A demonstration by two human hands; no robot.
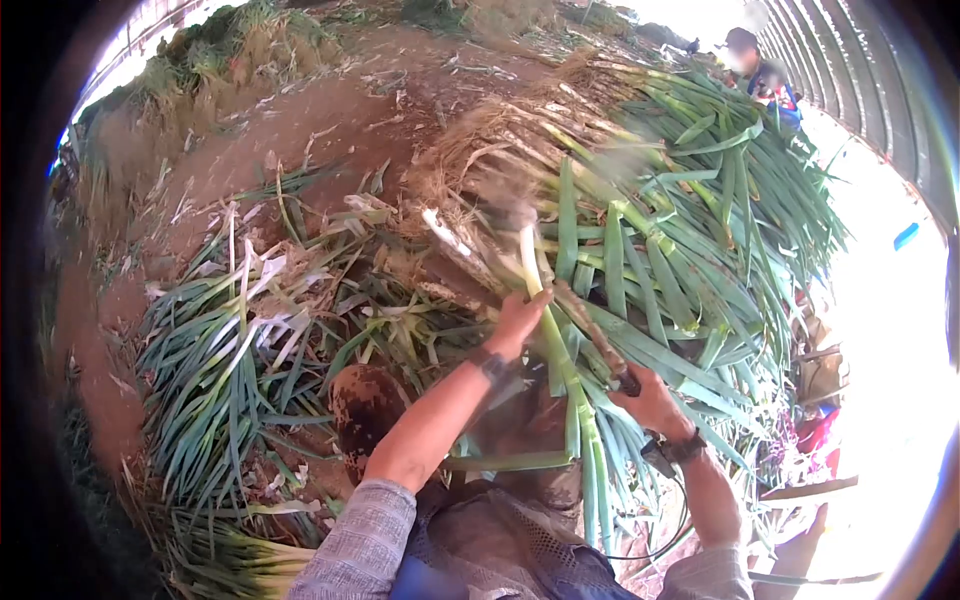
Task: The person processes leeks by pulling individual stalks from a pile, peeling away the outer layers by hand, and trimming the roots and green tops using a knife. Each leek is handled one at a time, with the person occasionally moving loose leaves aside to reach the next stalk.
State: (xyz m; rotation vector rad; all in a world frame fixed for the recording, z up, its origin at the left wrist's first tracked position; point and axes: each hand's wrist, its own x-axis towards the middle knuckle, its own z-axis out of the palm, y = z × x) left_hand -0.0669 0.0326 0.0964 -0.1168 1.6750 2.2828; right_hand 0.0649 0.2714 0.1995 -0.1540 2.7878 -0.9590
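Note:
My left hand (518,324) is wrapped around the stalk of a leek (560,350). Its pale root end points away from me, and the green leaves hang down towards my lap. In my right hand (652,402) is a long, narrow, mud-brown tool (598,340) with a dark handle, its far end close beside the leek. A thin black cord (684,510) loops below my right wrist. Just ahead of both hands lies a large heap of leeks (690,220), roots to the left and leaves to the right. The air near the leek's root end looks blurred.
A second pile of leeks (215,370) with whiter stalks lies on my left, beside torn leaf scraps (390,325). Bare brown soil (330,110) stretches beyond. Another person (765,80) is at the far right, beside the curved ribbed wall (860,80).

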